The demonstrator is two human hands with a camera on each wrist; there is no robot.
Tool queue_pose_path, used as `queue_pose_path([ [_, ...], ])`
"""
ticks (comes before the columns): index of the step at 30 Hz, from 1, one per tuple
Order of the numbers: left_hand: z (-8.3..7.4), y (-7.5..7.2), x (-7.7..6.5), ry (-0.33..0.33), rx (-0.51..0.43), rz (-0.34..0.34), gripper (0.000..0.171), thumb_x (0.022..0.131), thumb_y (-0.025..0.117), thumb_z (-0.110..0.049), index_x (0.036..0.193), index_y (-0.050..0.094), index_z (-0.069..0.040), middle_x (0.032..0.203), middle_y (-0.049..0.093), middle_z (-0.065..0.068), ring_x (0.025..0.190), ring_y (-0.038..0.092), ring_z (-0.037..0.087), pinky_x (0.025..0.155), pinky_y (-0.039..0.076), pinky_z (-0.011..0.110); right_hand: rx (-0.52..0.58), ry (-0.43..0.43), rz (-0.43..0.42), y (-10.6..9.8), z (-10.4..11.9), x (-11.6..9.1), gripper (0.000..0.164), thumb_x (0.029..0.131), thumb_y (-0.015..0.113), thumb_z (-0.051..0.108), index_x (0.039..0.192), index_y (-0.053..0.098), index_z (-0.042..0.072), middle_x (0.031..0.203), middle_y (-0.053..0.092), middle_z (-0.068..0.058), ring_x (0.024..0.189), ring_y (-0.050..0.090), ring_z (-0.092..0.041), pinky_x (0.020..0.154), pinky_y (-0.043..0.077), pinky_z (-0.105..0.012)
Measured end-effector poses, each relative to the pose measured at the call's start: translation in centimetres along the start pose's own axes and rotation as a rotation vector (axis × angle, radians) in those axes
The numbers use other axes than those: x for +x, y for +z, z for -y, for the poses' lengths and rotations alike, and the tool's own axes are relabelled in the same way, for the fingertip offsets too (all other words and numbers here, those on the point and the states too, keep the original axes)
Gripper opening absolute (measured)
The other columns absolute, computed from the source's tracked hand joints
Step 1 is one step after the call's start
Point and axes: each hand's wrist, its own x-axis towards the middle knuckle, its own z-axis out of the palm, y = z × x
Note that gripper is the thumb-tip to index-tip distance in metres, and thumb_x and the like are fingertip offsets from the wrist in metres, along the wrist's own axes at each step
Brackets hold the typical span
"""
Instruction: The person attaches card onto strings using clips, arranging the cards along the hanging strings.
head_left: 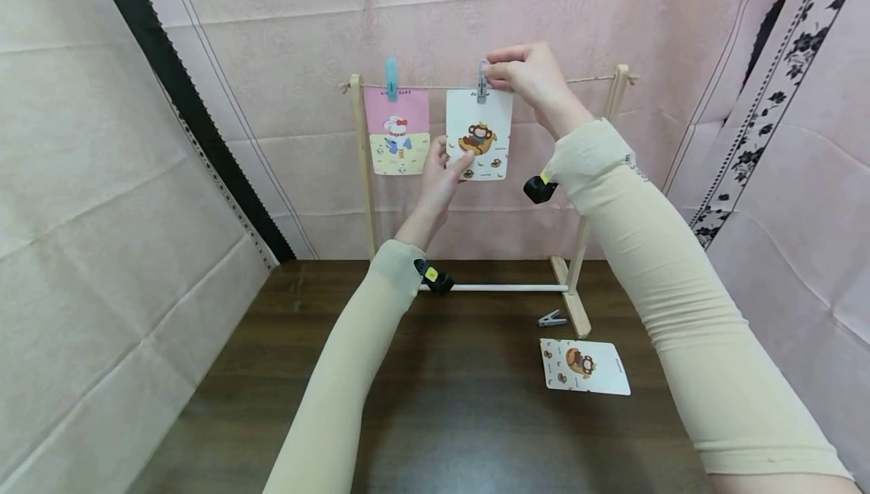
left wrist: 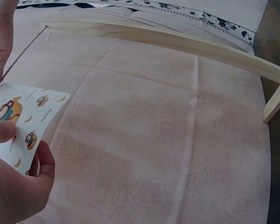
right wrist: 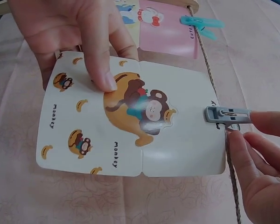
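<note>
A white card with a monkey and banana print (head_left: 479,120) hangs against the string of a wooden stand. My left hand (head_left: 440,175) pinches its lower left part, thumb on the front and fingers behind. At the card's top edge, a grey clothespin (right wrist: 226,115) sits over card and string. My right hand (head_left: 533,82) pinches that clothespin's tail end between thumb and fingers. To the left, a pink and yellow card (head_left: 399,131) with a cartoon figure hangs from a blue clothespin (head_left: 391,78).
A second monkey card (head_left: 586,366) lies on the dark wooden table (head_left: 462,403) at the right. Near it lies another grey clothespin (head_left: 552,319), beside the stand's foot (head_left: 576,313). A white crossbar (head_left: 506,288) joins the stand low down. Pale cloth (head_left: 272,63) surrounds the table.
</note>
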Motion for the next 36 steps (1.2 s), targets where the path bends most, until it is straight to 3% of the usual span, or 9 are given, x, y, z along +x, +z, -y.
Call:
queue_pose_path([
  [5, 0.2, -0.2, -0.1, -0.030, 0.001, -0.009, 0.031, 0.100, 0.063, -0.010, 0.128, 0.049, -0.010, 0.125, 0.065, 0.011, 0.105, 0.065, 0.020, 0.085, 0.054, 0.032, 0.007, -0.045, -0.038, -0.3, -0.5, -0.3, 0.041, 0.094, 0.067, 0.004, 0.134, 0.062, 0.001, 0.140, 0.059, -0.011, 0.118, 0.063, -0.016, 0.093, 0.050, -0.019],
  [9, 0.4, -0.3, -0.1, -0.059, -0.005, -0.026, 0.034, 0.099, 0.065, -0.012, 0.130, 0.049, -0.011, 0.127, 0.065, 0.010, 0.101, 0.063, 0.017, 0.084, 0.053, 0.032, 0.033, -0.077, -0.076, -0.5, -0.9, -0.5, 0.039, 0.093, 0.067, 0.002, 0.132, 0.064, -0.002, 0.138, 0.061, -0.012, 0.106, 0.067, -0.016, 0.091, 0.052, -0.021],
  [14, 0.9, -0.7, -0.2, -0.088, -0.020, -0.041, 0.038, 0.098, 0.066, -0.012, 0.131, 0.048, -0.008, 0.127, 0.063, 0.011, 0.095, 0.062, 0.016, 0.086, 0.053, 0.034, 0.040, -0.134, -0.110, -1.1, -1.5, -0.9, 0.032, 0.093, 0.068, 0.002, 0.125, 0.067, -0.003, 0.116, 0.070, -0.011, 0.084, 0.068, -0.013, 0.084, 0.055, -0.022],
  [20, 1.7, -1.2, -0.5, -0.112, -0.026, -0.037, 0.041, 0.098, 0.067, -0.013, 0.132, 0.046, -0.005, 0.114, 0.061, 0.006, 0.086, 0.059, 0.019, 0.081, 0.053, 0.032, 0.091, -0.189, -0.115, -1.9, -2.2, -1.5, 0.026, 0.092, 0.068, -0.001, 0.118, 0.068, -0.006, 0.094, 0.072, -0.005, 0.079, 0.067, -0.013, 0.076, 0.056, -0.021],
  [26, 2.9, -1.5, -0.8, -0.132, -0.056, -0.031, 0.033, 0.098, 0.066, -0.011, 0.126, 0.049, -0.007, 0.101, 0.060, 0.002, 0.083, 0.057, 0.020, 0.083, 0.053, 0.036, 0.067, -0.201, -0.120, -3.1, -3.4, -2.1, 0.024, 0.092, 0.066, -0.002, 0.116, 0.069, -0.005, 0.094, 0.072, -0.004, 0.077, 0.066, -0.012, 0.072, 0.056, -0.021],
  [36, 4.5, -2.1, -1.9, -0.170, -0.050, -0.017, 0.032, 0.099, 0.064, -0.010, 0.128, 0.051, -0.004, 0.103, 0.060, 0.002, 0.078, 0.057, 0.015, 0.093, 0.049, 0.048, 0.039, -0.230, -0.140, -5.9, -6.5, -3.3, 0.025, 0.092, 0.071, 0.002, 0.115, 0.069, -0.005, 0.093, 0.072, -0.002, 0.076, 0.067, -0.012, 0.073, 0.057, -0.022],
])
